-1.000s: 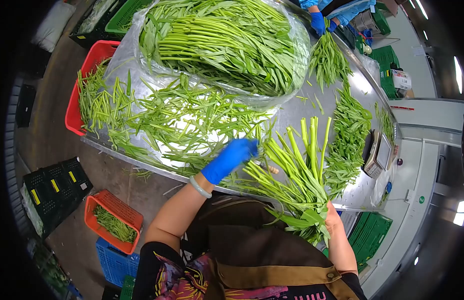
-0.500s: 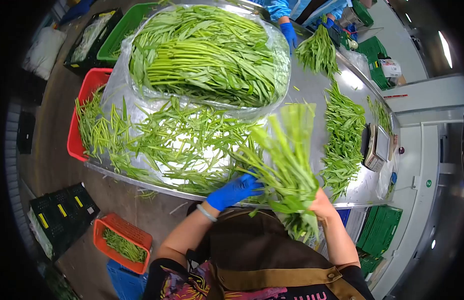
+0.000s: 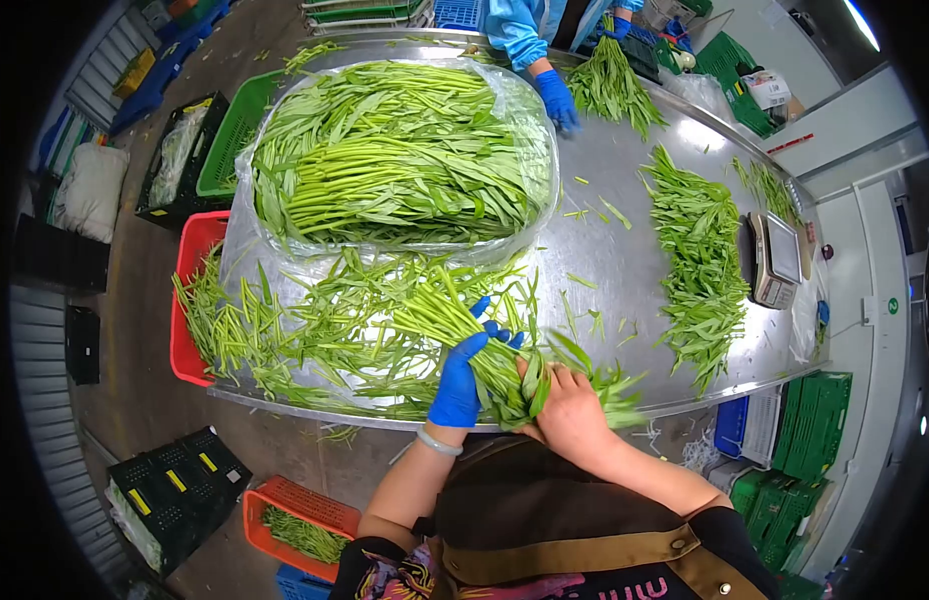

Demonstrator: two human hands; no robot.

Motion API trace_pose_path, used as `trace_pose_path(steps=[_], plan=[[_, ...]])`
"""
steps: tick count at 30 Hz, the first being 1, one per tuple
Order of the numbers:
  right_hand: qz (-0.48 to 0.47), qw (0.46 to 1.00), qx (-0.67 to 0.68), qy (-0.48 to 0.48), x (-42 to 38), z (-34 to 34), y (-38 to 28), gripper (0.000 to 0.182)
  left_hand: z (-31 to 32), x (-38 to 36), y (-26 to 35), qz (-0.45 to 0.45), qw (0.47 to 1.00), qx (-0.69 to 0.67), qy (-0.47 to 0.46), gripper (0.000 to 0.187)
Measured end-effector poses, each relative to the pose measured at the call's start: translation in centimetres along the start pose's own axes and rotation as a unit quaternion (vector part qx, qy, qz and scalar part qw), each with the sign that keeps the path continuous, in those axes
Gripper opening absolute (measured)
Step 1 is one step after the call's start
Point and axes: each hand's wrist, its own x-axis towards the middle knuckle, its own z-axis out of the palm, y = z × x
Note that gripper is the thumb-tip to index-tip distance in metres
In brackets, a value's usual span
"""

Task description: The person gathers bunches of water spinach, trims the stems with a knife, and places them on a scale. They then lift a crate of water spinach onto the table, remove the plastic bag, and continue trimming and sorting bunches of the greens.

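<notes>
A bunch of water spinach (image 3: 490, 372) lies across both hands over the table's near edge, its cut stems pointing up and left. My left hand (image 3: 463, 375), in a blue glove, is wrapped round the stems from the left. Bare and ungloved, my right hand (image 3: 573, 415) grips the leafy part, with leaves sticking out to its right. Loose stems and leaves (image 3: 355, 320) are scattered on the metal table (image 3: 615, 290) just left of the bunch. Beyond them, a large heap of water spinach (image 3: 405, 150) fills a plastic-lined container.
Trimmed bunches (image 3: 695, 270) lie in a row at the right, beside a weighing scale (image 3: 775, 260). A red crate (image 3: 190, 300) and a green crate (image 3: 243, 125) stand at the left; an orange basket (image 3: 300, 510) is below. Across the table, a co-worker's gloved hand (image 3: 558, 100) rests near another bunch (image 3: 615, 85).
The bunch has swung down to the left, from upright to lying across my hands. My left hand has moved onto its stems. The view has shifted.
</notes>
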Motion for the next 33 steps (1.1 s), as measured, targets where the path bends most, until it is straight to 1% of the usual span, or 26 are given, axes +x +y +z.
trace_pose_path(steps=[1,2,5,6,7,8,9,10,11,14,15,16,18,19,21,22,24,25,26,27,28,29,30,31,32,33], plan=[[-0.001,0.998,0.067,0.019,0.5,-1.0,0.4,0.087,0.0,0.2,0.9,-0.006,1.0,0.003,0.007,0.061],[0.03,0.988,0.15,0.003,0.7,-1.4,0.8,0.097,-0.2,0.3,2.0,-0.012,1.0,0.006,0.014,0.061],[0.077,0.948,0.303,0.055,1.2,-0.2,3.6,0.091,-1.7,0.9,5.4,-0.037,0.999,0.036,0.009,0.059],[0.094,0.908,0.4,0.084,1.2,2.5,5.3,0.087,-1.8,0.9,6.3,-0.052,0.998,0.038,-0.004,0.059],[0.151,0.862,0.481,0.049,1.6,4.2,7.0,0.077,-1.8,0.9,7.2,-0.067,0.997,0.041,-0.02,0.06],[0.226,0.89,0.391,-0.067,1.6,6.3,9.0,0.061,-2.0,0.9,8.0,-0.081,0.995,0.062,-0.012,0.06],[0.205,0.924,0.28,-0.164,1.8,5.7,9.6,0.057,-1.7,0.8,8.6,-0.09,0.992,0.087,-0.005,0.059],[0.177,0.936,0.161,-0.257,2.1,4.5,10.0,0.053,-1.1,0.6,9.2,-0.097,0.989,0.112,0.001,0.058],[0.145,0.927,0.038,-0.345,2.1,3.5,9.9,0.05,-0.8,0.3,9.6,-0.104,0.985,0.135,0.01,0.057],[0.118,0.988,0.074,-0.068,2.2,1.1,8.6,0.044,-0.9,0.2,9.2,-0.169,0.972,0.165,0.008,0.049],[0.028,0.999,0.011,0.043,2.9,-0.4,8.1,0.049,-0.9,0.4,8.8,-0.196,0.965,0.175,0.0,0.048],[-0.061,0.985,-0.054,0.153,3.9,-1.9,7.8,0.054,-0.2,0.4,8.4,-0.238,0.949,0.202,-0.033,0.046],[-0.265,0.94,-0.128,0.171,4.9,-3.6,6.7,0.046,-0.3,0.4,6.6,-0.316,0.891,0.303,-0.116,0.05],[-0.318,0.926,-0.107,0.175,5.5,-3.5,6.5,0.043,-0.1,0.1,5.6,-0.354,0.845,0.365,-0.166,0.055],[-0.424,0.885,-0.066,0.182,6.6,-2.3,6.5,0.039,1.8,-1.5,4.3,-0.372,0.795,0.42,-0.232,0.063],[-0.437,0.891,-0.034,0.117,6.2,-1.1,7.0,0.033,6.0,-1.3,4.9,-0.329,0.664,0.568,-0.359,0.062],[-0.361,0.932,0.032,-0.008,4.5,0.0,8.7,0.033,4.0,-1.4,4.6,-0.262,0.694,0.588,-0.322,0.058],[-0.293,0.953,0.072,-0.033,3.3,1.0,10.4,0.036,2.6,-0.8,4.5,-0.23,0.707,0.596,-0.304,0.056],[-0.222,0.967,0.113,-0.06,2.0,1.9,11.9,0.038,1.0,0.1,5.9,-0.207,0.752,0.582,-0.229,0.046],[-0.135,0.972,0.184,-0.061,0.6,0.0,12.3,0.035,-1.4,0.4,8.1,-0.116,0.831,0.534,-0.099,0.035],[-0.047,0.964,0.253,-0.063,-0.8,-1.8,12.6,0.031,-4.4,1.1,10.7,0.015,0.824,0.564,-0.059,0.031],[0.027,0.878,0.466,-0.105,-2.0,-1.0,13.2,0.028,-3.4,-0.4,11.9,0.077,0.888,0.448,0.069,0.029],[0.105,0.738,0.652,-0.137,-3.5,0.5,13.6,0.026,-4.7,-1.0,12.5,0.099,0.917,0.336,0.189,0.026],[0.179,0.553,0.799,-0.155,-4.7,2.1,13.6,0.024,-6.8,-1.6,11.2,0.061,0.905,0.378,0.185,0.026],[0.221,0.69,0.675,-0.14,-4.5,4.5,13.1,0.025,-9.7,-2.1,9.5,0.024,0.89,0.421,0.174,0.027],[0.276,0.699,0.65,-0.113,-4.4,5.5,12.9,0.023,-12.0,-2.2,8.0,-0.008,0.872,0.464,0.158,0.028]])
